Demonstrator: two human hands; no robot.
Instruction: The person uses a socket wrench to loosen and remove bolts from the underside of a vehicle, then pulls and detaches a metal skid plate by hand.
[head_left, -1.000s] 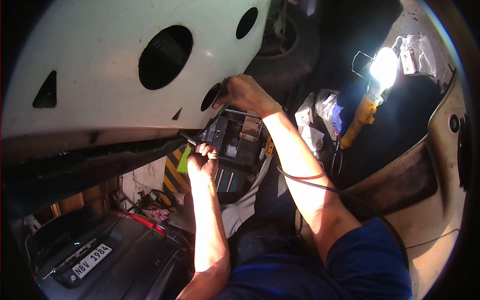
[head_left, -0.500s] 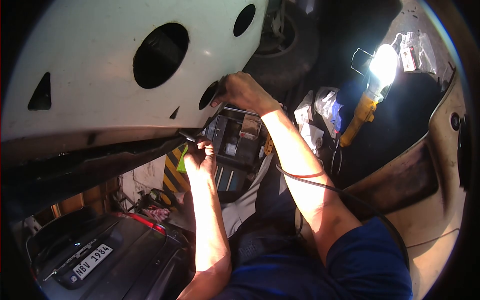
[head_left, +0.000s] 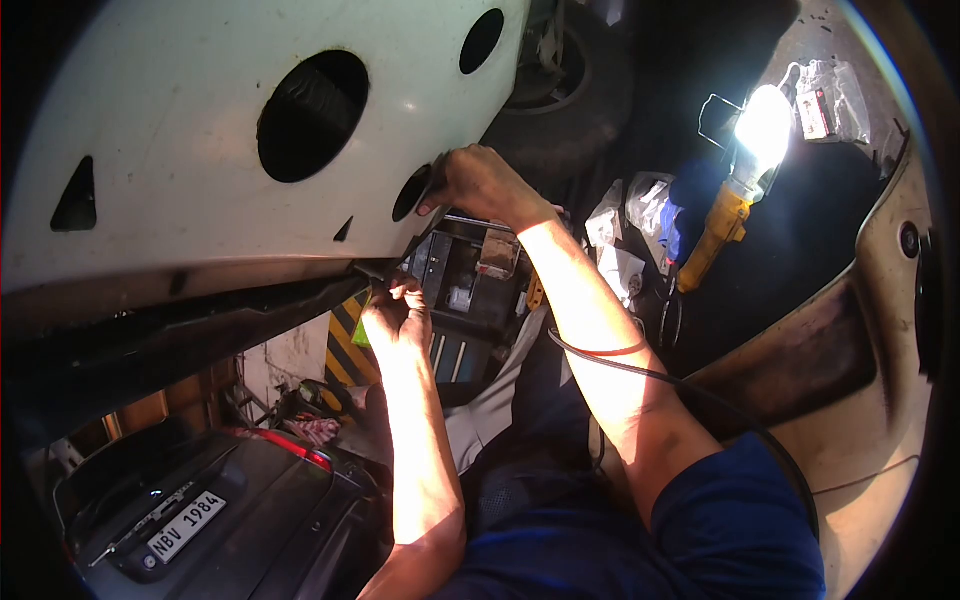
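A white metal panel [head_left: 180,120] with round and triangular cut-outs fills the upper left. My right hand [head_left: 488,188] is closed over the panel's right edge, its thumb beside the small oval hole [head_left: 411,194]. Below it, my left hand [head_left: 398,315] is closed with fingers curled at the panel's lower edge. A short dark cylindrical tool [head_left: 371,269] sticks out from its fingertips against the underside of that edge. The tool's far end and the left palm are hidden.
A lit work lamp with a yellow handle [head_left: 716,238] lies at right beside plastic bags [head_left: 650,205]. A black cable [head_left: 690,383] crosses my right forearm. Beneath my hands sits a tool tray [head_left: 470,285]. A tyre [head_left: 575,110] stands behind; a dark car [head_left: 230,510] is lower left.
The panel sits slightly further left in view. My left hand has shifted slightly left with the dark tool, which shows less now. My right hand keeps its hold on the edge.
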